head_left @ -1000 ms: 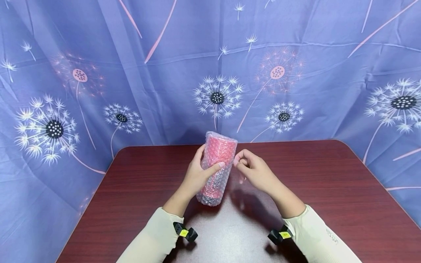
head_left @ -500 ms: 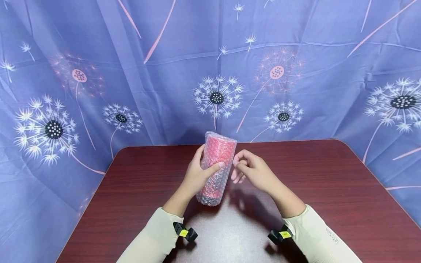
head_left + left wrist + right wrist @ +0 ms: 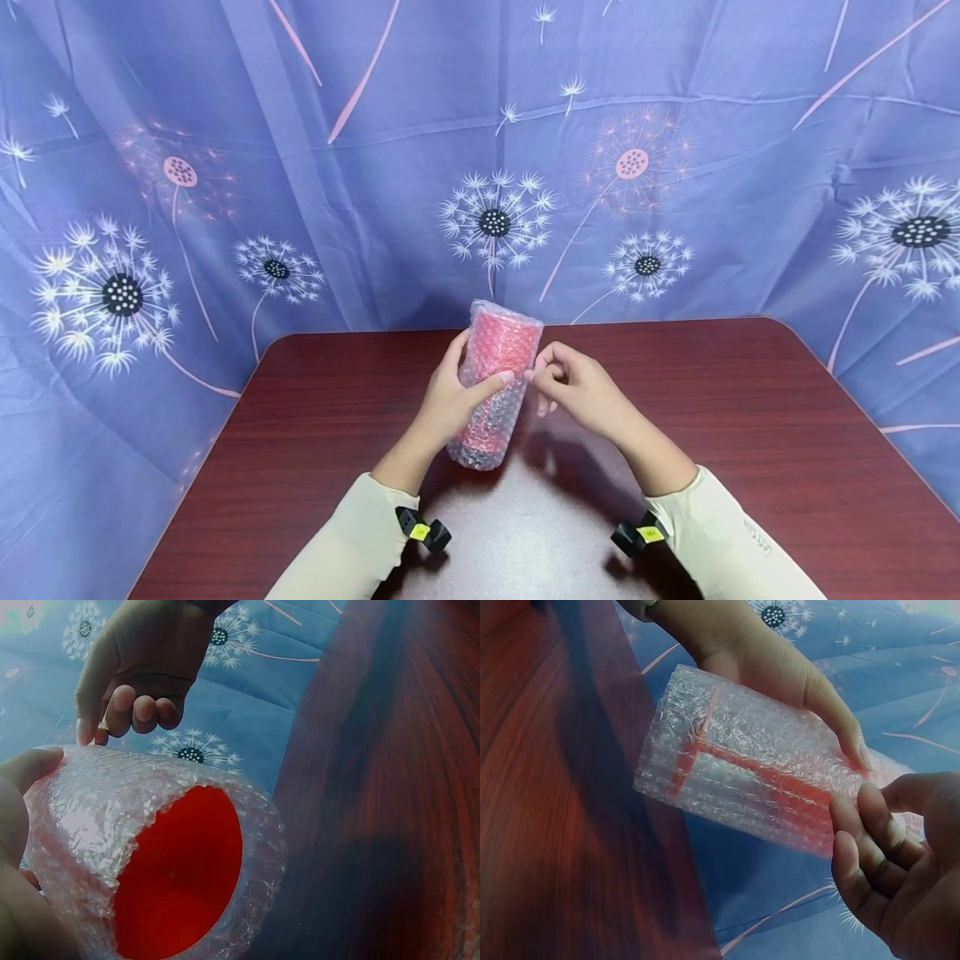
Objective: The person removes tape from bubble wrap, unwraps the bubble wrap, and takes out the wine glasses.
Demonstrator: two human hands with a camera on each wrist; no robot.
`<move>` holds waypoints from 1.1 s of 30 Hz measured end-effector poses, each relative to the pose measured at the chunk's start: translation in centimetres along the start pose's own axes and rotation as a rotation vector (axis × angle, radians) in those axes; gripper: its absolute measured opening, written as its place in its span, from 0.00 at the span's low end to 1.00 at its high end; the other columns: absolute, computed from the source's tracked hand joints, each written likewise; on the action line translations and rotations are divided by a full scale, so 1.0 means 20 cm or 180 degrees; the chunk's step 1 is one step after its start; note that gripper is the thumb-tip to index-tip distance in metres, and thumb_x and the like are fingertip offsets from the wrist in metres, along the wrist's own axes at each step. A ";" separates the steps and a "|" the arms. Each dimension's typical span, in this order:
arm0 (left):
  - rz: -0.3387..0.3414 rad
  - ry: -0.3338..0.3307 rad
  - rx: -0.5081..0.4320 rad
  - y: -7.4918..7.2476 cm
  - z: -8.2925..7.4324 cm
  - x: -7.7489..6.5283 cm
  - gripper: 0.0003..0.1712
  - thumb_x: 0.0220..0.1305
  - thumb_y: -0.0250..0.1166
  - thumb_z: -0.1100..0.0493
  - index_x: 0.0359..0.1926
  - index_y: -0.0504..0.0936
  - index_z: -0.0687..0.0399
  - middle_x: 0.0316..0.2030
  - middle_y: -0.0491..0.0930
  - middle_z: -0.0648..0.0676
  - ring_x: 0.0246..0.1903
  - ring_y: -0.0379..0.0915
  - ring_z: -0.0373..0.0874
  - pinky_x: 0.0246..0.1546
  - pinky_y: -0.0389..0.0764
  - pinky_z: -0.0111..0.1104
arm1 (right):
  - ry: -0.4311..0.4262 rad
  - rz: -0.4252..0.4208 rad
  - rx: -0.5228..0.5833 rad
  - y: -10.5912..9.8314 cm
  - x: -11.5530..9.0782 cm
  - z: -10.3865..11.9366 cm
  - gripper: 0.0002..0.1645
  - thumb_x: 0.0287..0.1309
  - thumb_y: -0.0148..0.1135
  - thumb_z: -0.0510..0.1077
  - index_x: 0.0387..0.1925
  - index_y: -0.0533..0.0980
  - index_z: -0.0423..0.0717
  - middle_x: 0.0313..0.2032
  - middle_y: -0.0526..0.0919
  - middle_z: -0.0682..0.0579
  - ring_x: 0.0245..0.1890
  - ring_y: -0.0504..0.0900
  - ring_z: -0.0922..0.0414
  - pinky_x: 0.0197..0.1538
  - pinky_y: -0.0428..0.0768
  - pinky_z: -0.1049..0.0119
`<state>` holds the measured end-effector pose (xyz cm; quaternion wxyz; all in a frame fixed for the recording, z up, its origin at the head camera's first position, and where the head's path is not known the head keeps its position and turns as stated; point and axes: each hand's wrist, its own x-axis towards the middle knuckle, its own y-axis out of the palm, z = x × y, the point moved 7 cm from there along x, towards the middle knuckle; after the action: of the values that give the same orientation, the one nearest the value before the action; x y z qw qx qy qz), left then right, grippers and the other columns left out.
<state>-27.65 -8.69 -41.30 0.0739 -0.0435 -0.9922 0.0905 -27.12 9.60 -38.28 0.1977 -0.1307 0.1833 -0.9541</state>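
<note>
A tall, roughly cylindrical package in clear bubble wrap (image 3: 504,337) leans to the right above the table, with red showing through the plastic. Its lower end, facing the left wrist view, reveals a flat round red face (image 3: 180,877). My left hand (image 3: 448,398) grips the package from the left, thumb across the front. At the right side, my right hand (image 3: 583,390) has thumb and forefinger pinching at the wrap's surface, the other fingers loosely curled. From the right wrist view, a red T-shaped outline (image 3: 701,746) shows through the bubble wrap. What the red thing is stays hidden.
The dark red-brown wooden table (image 3: 337,417) has rounded far corners. Behind it hangs a blue-violet curtain (image 3: 375,208) with a dandelion print. Black wrist cameras (image 3: 423,531) sit on both pale sleeves.
The right thumb and fingers have shifted slightly against the wrap's right side, and the other fingers have curled in since half a second ago. The package has tipped very slightly right; the left hand keeps its hold.
</note>
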 end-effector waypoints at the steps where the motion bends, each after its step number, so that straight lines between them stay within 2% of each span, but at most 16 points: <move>1: -0.0007 -0.0001 0.0017 0.00 0.00 0.00 0.51 0.55 0.76 0.44 0.75 0.59 0.32 0.65 0.74 0.53 0.53 0.79 0.52 0.48 0.85 0.44 | 0.0013 -0.0003 0.0000 0.00 0.00 0.00 0.13 0.70 0.61 0.47 0.39 0.72 0.41 0.20 0.81 0.46 0.24 0.84 0.44 0.32 0.85 0.58; 6: -0.0034 0.0010 0.0055 0.00 0.01 0.01 0.51 0.55 0.76 0.44 0.75 0.59 0.31 0.65 0.73 0.52 0.54 0.79 0.52 0.49 0.84 0.45 | 0.0074 0.0001 0.0093 0.00 0.00 0.00 0.11 0.72 0.58 0.45 0.41 0.72 0.39 0.22 0.83 0.44 0.24 0.86 0.50 0.32 0.86 0.58; 12: -0.0052 0.0025 0.0076 0.00 0.00 0.00 0.50 0.55 0.76 0.42 0.74 0.60 0.29 0.63 0.74 0.50 0.55 0.78 0.49 0.50 0.83 0.44 | 0.0138 0.0018 0.0188 0.01 0.00 0.00 0.09 0.74 0.53 0.40 0.45 0.71 0.36 0.28 0.86 0.43 0.27 0.88 0.50 0.35 0.87 0.55; 22: -0.0138 0.0047 0.0153 0.00 0.00 0.00 0.51 0.54 0.77 0.42 0.74 0.60 0.31 0.65 0.73 0.48 0.57 0.77 0.49 0.53 0.82 0.45 | 0.0128 0.0024 0.0161 0.02 -0.01 0.03 0.08 0.75 0.49 0.39 0.46 0.72 0.38 0.29 0.86 0.43 0.30 0.88 0.42 0.35 0.87 0.59; 28: -0.0212 0.0078 0.0267 -0.01 0.00 0.00 0.53 0.53 0.77 0.42 0.75 0.58 0.33 0.66 0.72 0.49 0.59 0.75 0.49 0.57 0.80 0.47 | 0.0128 0.0081 0.0215 0.03 -0.01 0.02 0.08 0.76 0.47 0.39 0.48 0.71 0.39 0.32 0.86 0.36 0.31 0.87 0.39 0.37 0.87 0.58; 33: -0.0275 0.0064 0.0389 -0.02 -0.01 0.00 0.54 0.53 0.77 0.41 0.76 0.57 0.34 0.68 0.70 0.50 0.61 0.73 0.49 0.60 0.77 0.49 | 0.0089 0.0120 0.0166 0.04 -0.01 0.03 0.09 0.77 0.45 0.39 0.49 0.69 0.38 0.33 0.85 0.34 0.31 0.87 0.37 0.36 0.87 0.61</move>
<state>-27.61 -8.99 -41.11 0.0902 0.0030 -0.9850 0.1471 -26.48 8.94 -38.13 0.2163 -0.1087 0.1635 -0.9564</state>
